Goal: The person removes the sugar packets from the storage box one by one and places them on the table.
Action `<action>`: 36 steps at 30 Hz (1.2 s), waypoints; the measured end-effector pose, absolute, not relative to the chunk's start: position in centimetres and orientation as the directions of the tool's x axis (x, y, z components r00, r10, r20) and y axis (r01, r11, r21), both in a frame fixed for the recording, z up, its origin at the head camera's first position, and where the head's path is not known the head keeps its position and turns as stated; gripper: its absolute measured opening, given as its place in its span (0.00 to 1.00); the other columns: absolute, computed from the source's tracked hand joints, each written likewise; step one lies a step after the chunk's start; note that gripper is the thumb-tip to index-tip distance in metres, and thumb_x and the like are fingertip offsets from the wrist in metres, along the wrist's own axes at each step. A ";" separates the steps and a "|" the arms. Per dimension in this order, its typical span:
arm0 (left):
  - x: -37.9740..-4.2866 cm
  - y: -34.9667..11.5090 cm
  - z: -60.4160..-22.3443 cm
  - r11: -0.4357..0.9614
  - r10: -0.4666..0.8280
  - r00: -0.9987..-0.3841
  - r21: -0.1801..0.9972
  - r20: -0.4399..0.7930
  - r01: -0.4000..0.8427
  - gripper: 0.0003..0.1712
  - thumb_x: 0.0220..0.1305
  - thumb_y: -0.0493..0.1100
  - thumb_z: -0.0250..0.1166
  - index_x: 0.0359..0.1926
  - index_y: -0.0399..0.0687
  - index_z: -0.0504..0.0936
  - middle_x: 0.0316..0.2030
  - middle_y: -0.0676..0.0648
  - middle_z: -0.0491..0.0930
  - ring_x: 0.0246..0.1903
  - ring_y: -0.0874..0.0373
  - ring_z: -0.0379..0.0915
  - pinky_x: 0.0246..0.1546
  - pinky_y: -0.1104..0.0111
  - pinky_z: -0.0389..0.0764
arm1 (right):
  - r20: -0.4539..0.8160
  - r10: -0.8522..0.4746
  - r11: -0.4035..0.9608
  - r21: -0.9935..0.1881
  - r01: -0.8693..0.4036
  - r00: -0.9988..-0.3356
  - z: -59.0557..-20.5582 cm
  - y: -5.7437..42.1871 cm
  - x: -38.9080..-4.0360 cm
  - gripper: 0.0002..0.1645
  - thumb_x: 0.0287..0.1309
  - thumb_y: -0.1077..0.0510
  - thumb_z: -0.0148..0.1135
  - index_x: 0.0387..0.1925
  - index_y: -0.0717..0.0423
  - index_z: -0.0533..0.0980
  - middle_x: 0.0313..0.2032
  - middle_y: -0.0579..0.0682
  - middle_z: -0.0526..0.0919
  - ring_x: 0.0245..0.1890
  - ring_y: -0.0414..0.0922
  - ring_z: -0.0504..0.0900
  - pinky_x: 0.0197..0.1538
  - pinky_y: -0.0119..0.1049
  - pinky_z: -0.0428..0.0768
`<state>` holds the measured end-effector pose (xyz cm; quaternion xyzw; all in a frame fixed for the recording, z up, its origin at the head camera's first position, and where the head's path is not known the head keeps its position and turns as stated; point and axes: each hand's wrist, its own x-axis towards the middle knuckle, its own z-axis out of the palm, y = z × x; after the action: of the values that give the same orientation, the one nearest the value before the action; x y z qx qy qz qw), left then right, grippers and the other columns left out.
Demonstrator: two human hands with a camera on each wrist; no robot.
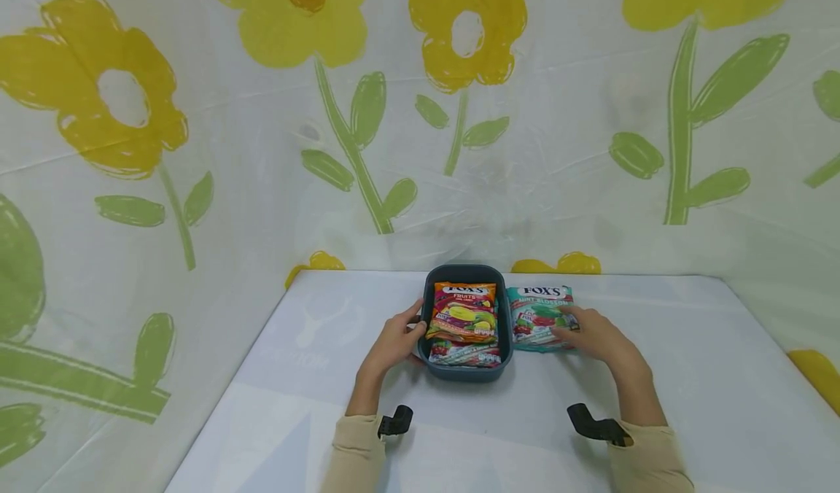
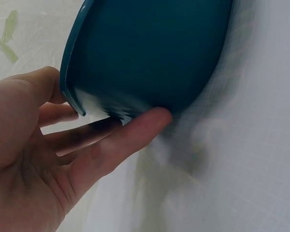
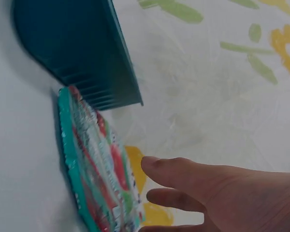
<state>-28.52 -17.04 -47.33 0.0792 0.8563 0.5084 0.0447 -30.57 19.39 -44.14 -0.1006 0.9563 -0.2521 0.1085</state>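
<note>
A dark teal plastic bin (image 1: pixel 467 375) stands at the middle of the table's far side. My left hand (image 1: pixel 392 340) grips its left wall, thumb at the rim and the other fingers along the outside, as the left wrist view shows. An orange Fox's Fruits candy bag (image 1: pixel 462 311) lies in the bin on top of another candy bag (image 1: pixel 462 356), mostly hidden. Just right of the bin, a teal Fox's Mint Blossom candy bag (image 1: pixel 533 316) lies flat. My right hand (image 1: pixel 596 334) hovers at that bag's right side, fingers extended; a gap shows between them in the right wrist view.
The white table (image 1: pixel 341 332) ends at the back against a flower-printed curtain (image 1: pixel 551 150), which also hangs on both sides. Black wrist mounts (image 1: pixel 397 421) stick out from both sleeves over the table.
</note>
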 end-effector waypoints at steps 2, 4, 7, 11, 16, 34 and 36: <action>-28.6 -17.1 -47.4 0.462 0.183 -0.983 0.882 0.006 0.091 0.32 0.73 0.41 0.51 0.76 0.45 0.56 0.61 0.30 0.73 0.53 0.39 0.79 0.22 0.62 0.88 | -0.163 -0.247 0.856 -0.499 -0.137 -0.955 -43.7 19.1 -30.6 0.41 0.65 0.44 0.57 0.67 0.70 0.64 0.62 0.76 0.68 0.62 0.71 0.67 0.60 0.69 0.72; -28.6 -17.1 -47.5 0.460 0.183 -0.983 0.883 0.009 0.094 0.32 0.73 0.41 0.51 0.75 0.45 0.56 0.61 0.30 0.73 0.52 0.39 0.79 0.22 0.62 0.87 | -0.183 -0.245 0.862 -0.491 -0.127 -0.952 -43.3 18.8 -30.5 0.42 0.65 0.42 0.57 0.67 0.69 0.63 0.64 0.75 0.67 0.63 0.71 0.65 0.61 0.70 0.70; -28.7 -17.1 -47.6 0.466 0.182 -0.983 0.879 0.011 0.096 0.32 0.73 0.41 0.51 0.75 0.45 0.56 0.61 0.31 0.74 0.51 0.41 0.80 0.22 0.62 0.88 | -0.215 -0.240 0.870 -0.480 -0.112 -0.947 -42.7 18.2 -30.4 0.43 0.66 0.40 0.56 0.68 0.68 0.63 0.65 0.73 0.66 0.64 0.71 0.65 0.61 0.70 0.70; -28.7 -17.2 -47.5 0.469 0.180 -0.984 0.878 0.007 0.092 0.33 0.73 0.42 0.51 0.76 0.46 0.56 0.61 0.31 0.74 0.50 0.42 0.80 0.23 0.62 0.88 | -0.239 -0.232 0.882 -0.461 -0.100 -0.943 -42.0 17.2 -30.4 0.43 0.66 0.38 0.54 0.68 0.68 0.63 0.65 0.72 0.68 0.64 0.71 0.65 0.61 0.71 0.69; -28.7 -17.2 -47.6 0.476 0.182 -0.983 0.874 0.014 0.100 0.33 0.73 0.42 0.51 0.75 0.45 0.56 0.60 0.31 0.75 0.49 0.42 0.81 0.23 0.63 0.88 | -0.227 -0.243 0.877 -0.466 -0.114 -0.943 -41.3 15.8 -30.3 0.41 0.67 0.41 0.54 0.67 0.68 0.64 0.64 0.71 0.70 0.63 0.71 0.67 0.61 0.71 0.69; -28.7 -17.2 -47.9 0.409 0.187 -0.982 0.909 -0.004 0.074 0.33 0.73 0.39 0.50 0.75 0.41 0.55 0.61 0.26 0.71 0.50 0.34 0.79 0.24 0.51 0.87 | -0.226 -0.185 0.902 -0.425 -0.074 -0.956 -39.9 12.1 -30.2 0.38 0.64 0.41 0.57 0.67 0.63 0.67 0.64 0.70 0.71 0.62 0.70 0.69 0.59 0.72 0.71; -28.7 -17.2 -47.9 0.401 0.189 -0.982 0.913 -0.006 0.071 0.33 0.73 0.38 0.50 0.75 0.40 0.55 0.61 0.25 0.71 0.49 0.33 0.79 0.24 0.51 0.87 | -0.217 -0.197 0.904 -0.418 -0.092 -0.956 -39.9 11.6 -30.2 0.38 0.64 0.41 0.57 0.66 0.63 0.68 0.62 0.69 0.73 0.61 0.68 0.72 0.58 0.70 0.73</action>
<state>-28.66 -17.23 -47.88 0.0778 0.8353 0.5416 0.0542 -30.19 11.62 -39.91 -0.0747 0.9672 -0.2061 0.1283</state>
